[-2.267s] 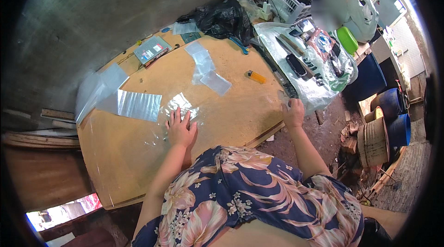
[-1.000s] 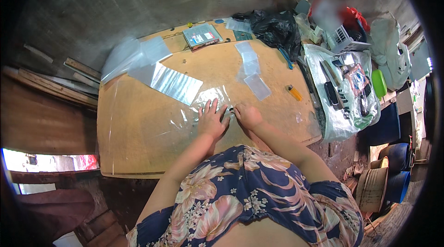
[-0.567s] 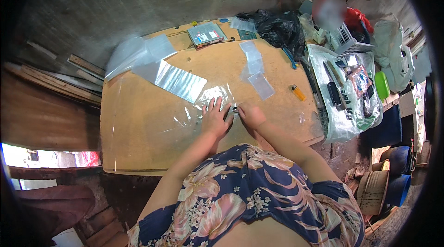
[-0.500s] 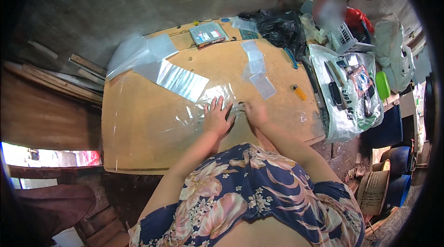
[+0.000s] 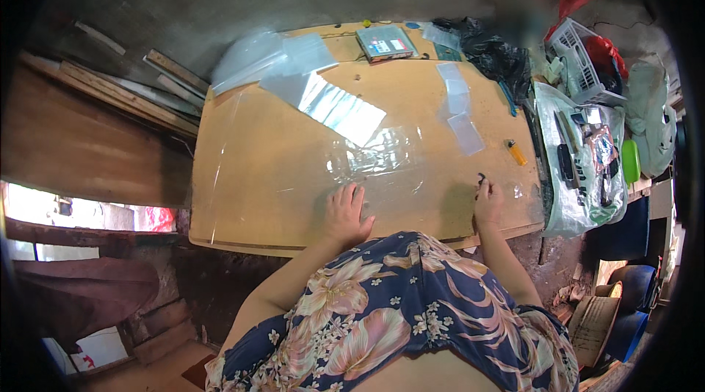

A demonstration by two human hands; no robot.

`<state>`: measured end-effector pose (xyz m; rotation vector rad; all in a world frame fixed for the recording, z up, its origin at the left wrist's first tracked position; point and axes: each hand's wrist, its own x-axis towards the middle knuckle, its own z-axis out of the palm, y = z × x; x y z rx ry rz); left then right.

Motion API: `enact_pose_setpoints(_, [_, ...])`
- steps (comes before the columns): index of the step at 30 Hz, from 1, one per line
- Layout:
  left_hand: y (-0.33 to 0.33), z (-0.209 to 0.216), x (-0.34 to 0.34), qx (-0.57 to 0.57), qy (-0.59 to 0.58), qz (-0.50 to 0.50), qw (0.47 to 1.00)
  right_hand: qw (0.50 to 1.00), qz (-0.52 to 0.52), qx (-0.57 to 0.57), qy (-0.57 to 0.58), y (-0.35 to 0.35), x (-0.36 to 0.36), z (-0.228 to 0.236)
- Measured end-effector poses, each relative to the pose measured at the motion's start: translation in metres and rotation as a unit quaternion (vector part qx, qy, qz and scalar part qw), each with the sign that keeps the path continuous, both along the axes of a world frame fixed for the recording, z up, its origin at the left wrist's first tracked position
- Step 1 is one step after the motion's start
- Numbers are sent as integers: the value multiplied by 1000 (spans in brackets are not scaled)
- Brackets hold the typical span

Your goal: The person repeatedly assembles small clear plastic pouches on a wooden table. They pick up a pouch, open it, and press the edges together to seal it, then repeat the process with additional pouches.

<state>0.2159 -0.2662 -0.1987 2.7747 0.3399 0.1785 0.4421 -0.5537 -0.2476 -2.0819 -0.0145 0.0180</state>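
Note:
My left hand (image 5: pixel 348 216) lies palm down near the front edge of the wooden table (image 5: pixel 257 194), its fingers extended. Just beyond its fingertips is a thin clear plastic sheet (image 5: pixel 378 155), shiny and hard to outline. My right hand (image 5: pixel 487 207) is over the table's right part, pinching a small dark object (image 5: pixel 481 180) whose kind I cannot make out. Beyond that hand lie several clear plastic pieces (image 5: pixel 458 98) in a column and an orange lighter (image 5: pixel 517 153). A stack of clear plastic sheets (image 5: pixel 341 107) stretches from the far left toward the middle.
At the back are a flat grey box (image 5: pixel 385 44) and black plastic bags (image 5: pixel 493 51). To the right, a white plastic bag (image 5: pixel 547 120) lies under knife-like tools, with a white basket (image 5: pixel 576 62) behind. Wooden boards (image 5: pixel 117 95) lean on the left.
My right hand has moved right, away from my left hand, still pinching the small dark object. My left hand has drawn back toward the near edge. The whole view has shifted.

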Motion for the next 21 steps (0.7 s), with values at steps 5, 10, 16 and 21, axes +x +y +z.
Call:
enact_pose_setpoints(5, [72,9,-43,52,32,-77,995,998,-24,-20,-53,2,8,-17])
enact_pose_setpoints(10, [117,30,-86,75,70,-103,989,996,-67,-20,-49,4,8,-19])
enact_pose_setpoints(16, [163,34,-108,5,67,-129,989,995,-90,-7,-47,9,3,-16])
enact_pose_setpoints(21, [185,36,-120,34,103,-149,983,992,-115,-27,-33,11,6,-15])
